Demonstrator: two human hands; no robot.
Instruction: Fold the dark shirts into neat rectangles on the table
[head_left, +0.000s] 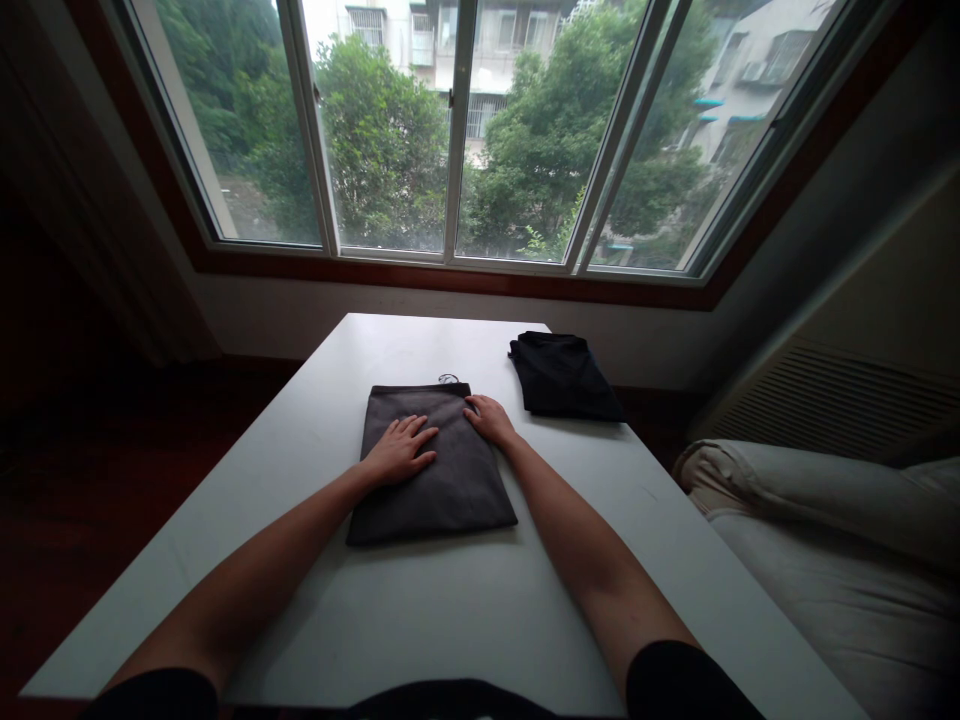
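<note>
A dark grey drawstring bag [442, 495] lies flat on the white table in front of me, its mouth at the far end. A thin cord loop [448, 379] sticks out past that far edge. My left hand [403, 452] rests palm down on the bag's middle, fingers spread. At the bag's upper right edge sits my right hand [489, 418], its fingers laid over the border of the cloth. Whether anything is inside the bag cannot be seen.
A folded black garment [564, 375] lies at the table's far right edge. The white table [427, 620] reaches toward a wall below a wide window [450, 262]. To the right stands a pale sofa [832, 560]; dark floor [90, 480] shows on the left.
</note>
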